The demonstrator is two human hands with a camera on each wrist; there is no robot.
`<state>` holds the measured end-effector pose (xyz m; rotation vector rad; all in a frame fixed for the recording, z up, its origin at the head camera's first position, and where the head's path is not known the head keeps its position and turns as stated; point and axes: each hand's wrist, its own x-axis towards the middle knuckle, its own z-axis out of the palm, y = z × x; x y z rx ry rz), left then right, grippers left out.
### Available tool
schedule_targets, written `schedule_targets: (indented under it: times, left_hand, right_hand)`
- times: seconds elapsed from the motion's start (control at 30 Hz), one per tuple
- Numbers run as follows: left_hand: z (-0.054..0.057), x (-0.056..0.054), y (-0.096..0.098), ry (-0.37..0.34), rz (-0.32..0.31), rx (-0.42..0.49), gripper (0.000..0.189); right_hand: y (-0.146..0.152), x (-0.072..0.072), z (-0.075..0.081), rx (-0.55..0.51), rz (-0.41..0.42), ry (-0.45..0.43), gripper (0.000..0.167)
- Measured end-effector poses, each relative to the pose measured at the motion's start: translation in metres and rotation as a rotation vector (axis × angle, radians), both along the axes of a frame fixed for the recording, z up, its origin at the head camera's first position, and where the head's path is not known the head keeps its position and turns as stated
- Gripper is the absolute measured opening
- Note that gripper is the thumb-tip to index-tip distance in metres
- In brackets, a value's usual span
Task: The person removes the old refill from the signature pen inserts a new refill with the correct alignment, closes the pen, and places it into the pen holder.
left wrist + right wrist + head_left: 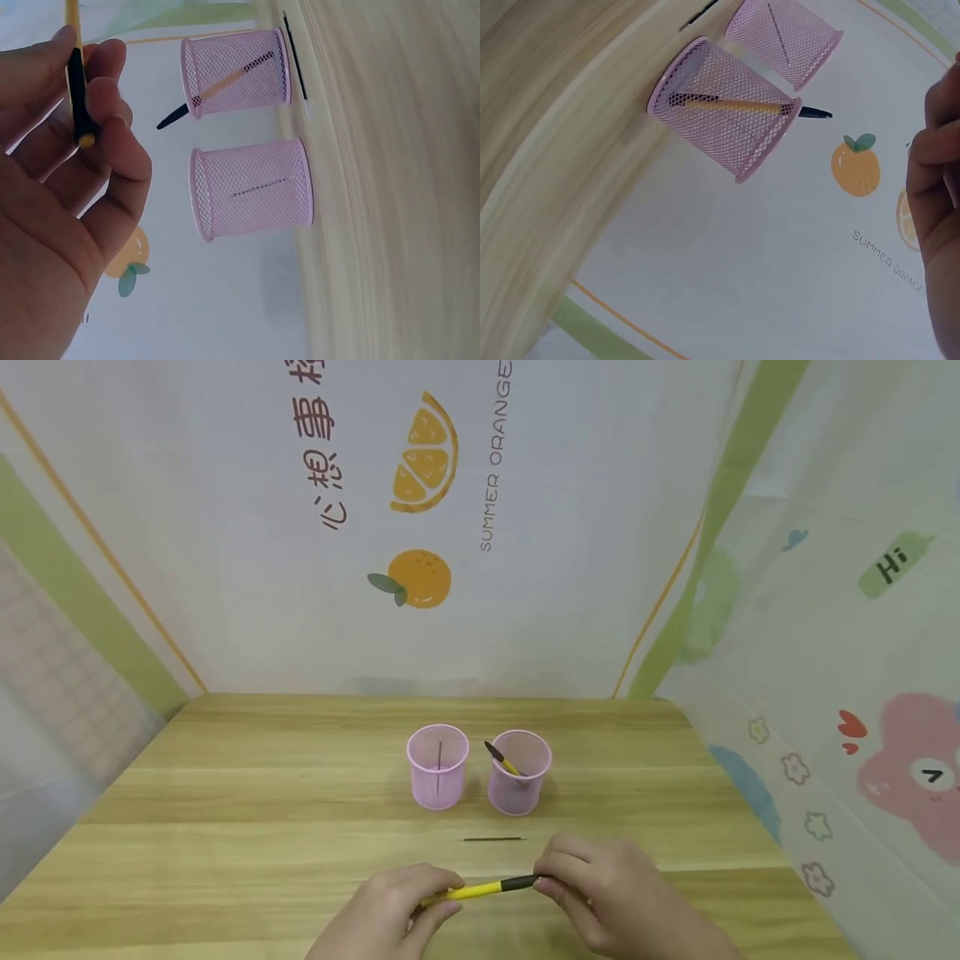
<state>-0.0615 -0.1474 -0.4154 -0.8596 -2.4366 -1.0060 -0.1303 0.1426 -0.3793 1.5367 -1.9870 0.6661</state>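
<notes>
A yellow pen point(480, 890) with a black end section is held level between both hands above the table. My left hand point(386, 910) pinches its yellow end between thumb and fingers. At the black end, my right hand point(622, 897) pinches the tip with thumb and forefinger. Just beyond the hands a thin dark pen refill point(492, 839) lies crosswise on the tabletop. In the left wrist view the pen point(77, 97) sits between thumb and curled fingers. Only the edge of the right hand point(939, 180) shows in the right wrist view, its grip hidden there.
Two pink mesh cups stand side by side past the refill. A thin refill leans inside the left cup point(437, 792); the right cup point(513, 799) holds another yellow-and-black pen point(510, 765). The wooden table point(247, 827) ends at a printed cloth backdrop point(577, 568).
</notes>
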Motion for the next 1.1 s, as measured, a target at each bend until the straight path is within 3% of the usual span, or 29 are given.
schedule_targets:
  times: [0.13,0.27,0.4,0.5,0.6,0.8,0.93,1.1]
  left_hand:
    - [-0.001,0.000,-0.002,-0.020,0.021,0.003,0.010]
    - [0.000,0.002,-0.003,0.002,0.048,-0.002,0.009]
    - [0.000,0.003,-0.002,0.030,0.059,-0.012,0.009]
    - [0.000,0.003,0.000,0.040,0.058,-0.020,0.009]
    - [0.000,0.003,0.001,0.057,0.055,-0.024,0.009]
    - [-0.001,0.000,0.003,0.079,0.048,-0.019,0.010]
    - [-0.002,-0.001,0.002,0.068,0.042,-0.017,0.010]
    - [-0.003,0.000,0.003,0.056,0.055,-0.025,0.009]
  right_hand:
    - [0.005,-0.004,0.013,-0.088,0.017,-0.124,0.005]
    - [0.016,-0.014,0.040,-0.193,-0.017,-0.228,0.026]
    - [0.025,-0.031,0.071,-0.260,-0.199,-0.202,0.026]
    - [0.027,-0.048,0.083,-0.229,-0.362,-0.145,0.019]
    - [0.022,-0.064,0.080,-0.121,-0.463,-0.112,0.013]
    - [0.010,-0.095,0.052,0.068,-0.577,-0.088,0.003]
    - [0.002,-0.106,0.037,0.226,-0.614,-0.106,0.013]
    - [-0.019,-0.108,0.036,0.415,-0.630,-0.150,0.029]
